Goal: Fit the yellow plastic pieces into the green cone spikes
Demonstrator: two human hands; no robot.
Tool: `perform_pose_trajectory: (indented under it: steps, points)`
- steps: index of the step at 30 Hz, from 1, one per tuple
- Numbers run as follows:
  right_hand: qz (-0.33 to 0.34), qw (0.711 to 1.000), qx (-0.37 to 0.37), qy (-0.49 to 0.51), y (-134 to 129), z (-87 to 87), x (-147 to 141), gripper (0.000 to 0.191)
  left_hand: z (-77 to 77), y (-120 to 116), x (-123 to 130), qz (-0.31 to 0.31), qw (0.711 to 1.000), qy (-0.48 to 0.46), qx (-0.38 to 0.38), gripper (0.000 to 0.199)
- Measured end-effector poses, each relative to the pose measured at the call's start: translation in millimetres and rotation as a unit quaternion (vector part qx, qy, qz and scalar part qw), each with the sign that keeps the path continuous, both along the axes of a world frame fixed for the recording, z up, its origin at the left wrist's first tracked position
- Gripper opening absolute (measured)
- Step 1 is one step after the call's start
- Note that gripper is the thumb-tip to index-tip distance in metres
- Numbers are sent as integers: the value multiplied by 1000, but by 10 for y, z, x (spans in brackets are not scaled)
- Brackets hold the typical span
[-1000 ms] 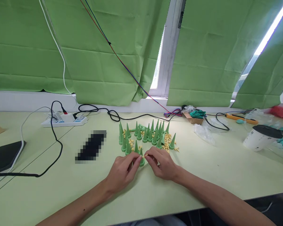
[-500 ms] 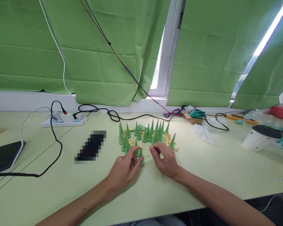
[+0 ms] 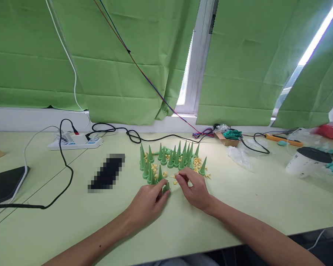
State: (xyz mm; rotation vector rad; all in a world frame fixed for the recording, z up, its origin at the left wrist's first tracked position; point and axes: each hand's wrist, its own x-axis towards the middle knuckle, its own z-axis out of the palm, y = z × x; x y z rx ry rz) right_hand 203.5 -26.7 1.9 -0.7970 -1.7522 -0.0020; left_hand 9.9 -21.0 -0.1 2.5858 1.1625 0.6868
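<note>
My left hand is closed around a small green cone standing on the table, thumb and index finger at its sides. Just to the right, my right hand is pinched on a small yellow piece, mostly covered by the fingertips. Several green cones with round bases stand upright in a cluster beyond both hands. Loose yellow pieces lie scattered among and beside them.
A dark, pixelated flat object lies left of the cones. Behind it are a white power strip and black cables. On the right stand a lidded cup, a small cardboard box and clear plastic bags.
My left hand has lowered and its fingers have closed on the nearest green cone. My right hand has barely shifted, still pinching near the yellow pieces.
</note>
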Motion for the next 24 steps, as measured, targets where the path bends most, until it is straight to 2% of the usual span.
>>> perform_pose_trajectory:
  steps: [13, 24]
  points:
    - [11, 1000, -10, -10, 5, -10, -8, 21, -21, 15, 5, 7, 998, 37, -45, 19]
    - [14, 1000, -9, -14, 16, -19, -6, 19, 65, -24, 23, -4, 996, 47, -76, 14]
